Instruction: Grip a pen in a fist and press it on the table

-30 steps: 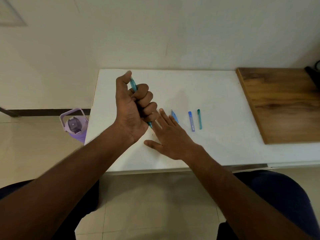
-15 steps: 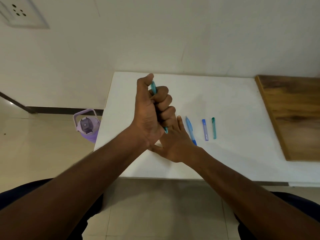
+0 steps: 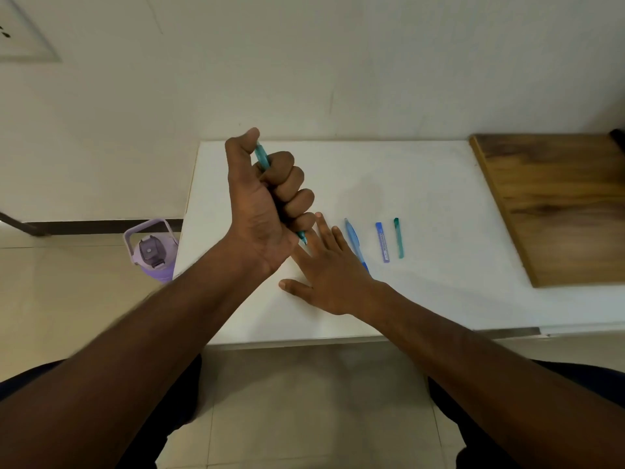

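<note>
White bench (image 3: 422, 184) against a pale wall, tiled floor below. Hands, two: left hand (image 3: 267, 204) fisted around one teal pen (image 3: 262, 157), thumb on its top, tip pointing down above the right hand (image 3: 329, 275), which lies flat, fingers spread, on the bench. Loose items at 3 o'clock of the right hand, three: blue pen (image 3: 353, 238), blue lead case (image 3: 382, 242), teal cap (image 3: 398, 236). Wooden board (image 3: 558, 204), one, far right. Purple bottle (image 3: 150, 252), one, on the floor at 9 o'clock.
</note>
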`<state>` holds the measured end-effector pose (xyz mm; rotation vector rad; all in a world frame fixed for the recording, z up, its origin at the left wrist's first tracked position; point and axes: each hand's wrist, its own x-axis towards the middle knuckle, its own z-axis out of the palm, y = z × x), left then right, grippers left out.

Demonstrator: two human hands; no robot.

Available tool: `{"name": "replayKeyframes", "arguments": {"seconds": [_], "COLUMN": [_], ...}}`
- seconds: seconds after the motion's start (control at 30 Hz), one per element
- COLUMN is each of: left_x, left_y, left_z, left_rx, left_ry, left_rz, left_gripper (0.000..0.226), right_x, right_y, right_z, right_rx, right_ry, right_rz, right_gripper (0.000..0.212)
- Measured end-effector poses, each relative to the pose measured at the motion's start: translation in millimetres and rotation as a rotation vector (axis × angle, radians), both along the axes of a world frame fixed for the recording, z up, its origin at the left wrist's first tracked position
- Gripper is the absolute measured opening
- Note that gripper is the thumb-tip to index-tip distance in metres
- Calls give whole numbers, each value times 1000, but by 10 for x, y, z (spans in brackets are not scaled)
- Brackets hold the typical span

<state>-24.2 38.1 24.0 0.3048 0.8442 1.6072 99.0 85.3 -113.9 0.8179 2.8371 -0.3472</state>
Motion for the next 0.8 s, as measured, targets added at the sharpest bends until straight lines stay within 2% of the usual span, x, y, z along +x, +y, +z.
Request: {"name": "replayKeyframes", "arguments": {"seconds": [0.17,0.47,0.8], "left_x": [5,-21,-45], "left_y": [3,30,34], "left_z": [7,-18,-2], "left_rx": [24,35,-9], "left_ry": [-56,-28,4], "left_rz": [-27,-11,34], "left_gripper": [59,64,60], "right_x": [93,104,80], "right_y": [-12,-34,-43], "right_z": [-18,-66,-45], "right_rx": [23,34,43], "right_ry": [30,41,37], "right_rz": [8,5,0], "right_gripper": [85,85,82]}}
